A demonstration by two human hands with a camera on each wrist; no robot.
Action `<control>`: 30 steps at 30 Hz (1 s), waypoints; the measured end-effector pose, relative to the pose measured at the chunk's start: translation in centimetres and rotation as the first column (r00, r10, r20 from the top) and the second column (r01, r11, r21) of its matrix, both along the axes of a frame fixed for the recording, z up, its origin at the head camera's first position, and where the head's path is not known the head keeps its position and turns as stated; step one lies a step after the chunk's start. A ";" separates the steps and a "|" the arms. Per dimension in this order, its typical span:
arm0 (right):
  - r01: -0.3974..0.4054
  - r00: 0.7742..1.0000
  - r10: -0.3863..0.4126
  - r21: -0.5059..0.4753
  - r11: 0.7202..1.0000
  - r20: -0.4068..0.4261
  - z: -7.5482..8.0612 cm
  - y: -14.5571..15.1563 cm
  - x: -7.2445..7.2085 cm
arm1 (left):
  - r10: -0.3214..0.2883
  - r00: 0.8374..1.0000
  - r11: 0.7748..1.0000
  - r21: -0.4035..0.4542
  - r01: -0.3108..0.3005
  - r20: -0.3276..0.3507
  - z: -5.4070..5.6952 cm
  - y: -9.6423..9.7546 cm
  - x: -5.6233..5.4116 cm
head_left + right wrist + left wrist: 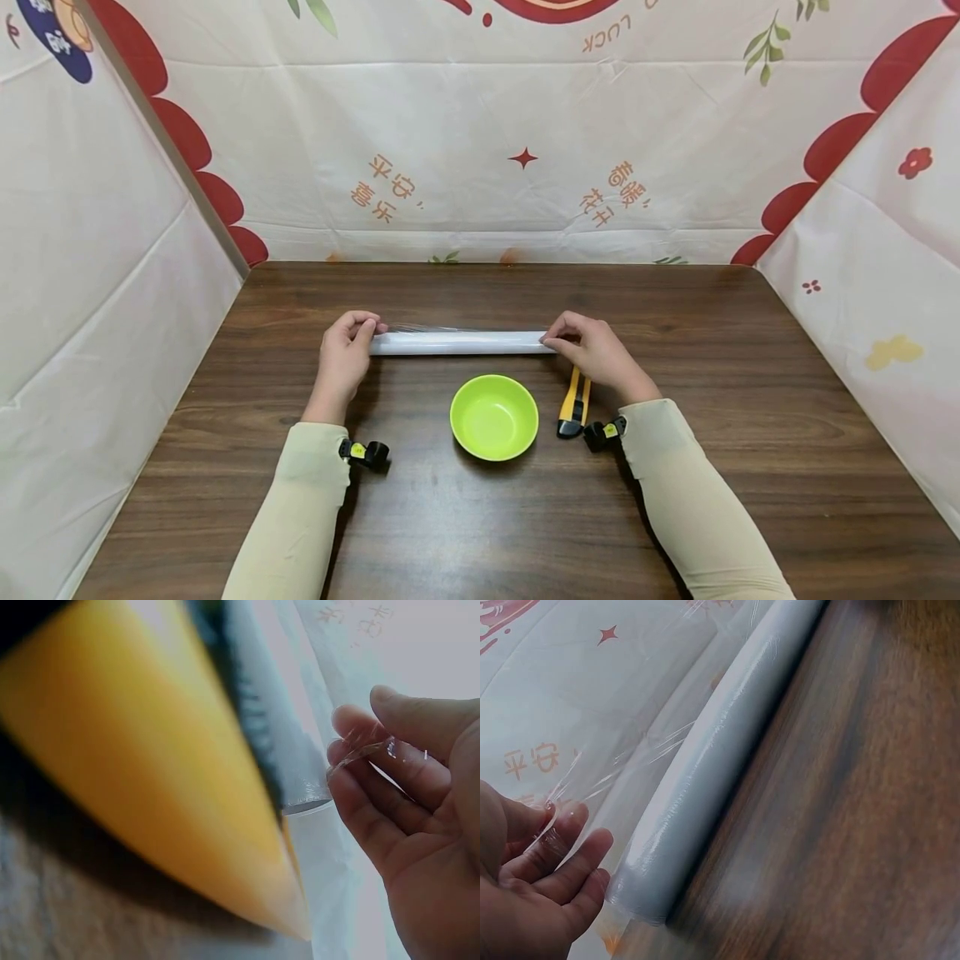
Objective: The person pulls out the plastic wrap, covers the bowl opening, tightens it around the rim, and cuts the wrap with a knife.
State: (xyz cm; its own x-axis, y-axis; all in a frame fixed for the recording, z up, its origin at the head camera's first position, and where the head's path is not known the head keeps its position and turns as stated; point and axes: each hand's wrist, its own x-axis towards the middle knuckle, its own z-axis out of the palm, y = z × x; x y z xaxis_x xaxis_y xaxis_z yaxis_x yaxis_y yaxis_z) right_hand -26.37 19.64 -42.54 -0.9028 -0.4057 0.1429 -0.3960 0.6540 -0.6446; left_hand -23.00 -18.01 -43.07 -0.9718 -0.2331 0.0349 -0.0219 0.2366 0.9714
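A roll of clear plastic wrap (461, 342) lies crosswise on the table, its core pale. At its left end my left hand (348, 346) pinches the loose edge of the film, thumb against fingers; the left wrist view shows the film (641, 742) stretched up from the roll. My right hand (596, 346) is at the other end, with a gathered strip of film (367, 748) across its fingers. Just below the right hand is a yellow and black utility knife (574, 404), its far end hidden by that hand. It looms large and blurred in the right wrist view.
A lime green bowl (493, 417) stands on the wooden table (465, 533) between the forearms, nearer me than the roll. Printed white cloth (480, 125) hangs behind the table's back edge and along both sides.
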 end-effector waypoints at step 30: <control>0.018 0.994 -0.023 -0.056 0.998 -0.105 2.3 0.1 1.0 | -0.001 0.988 1.000 -0.003 0.000 -0.156 1.6 0.5 0.4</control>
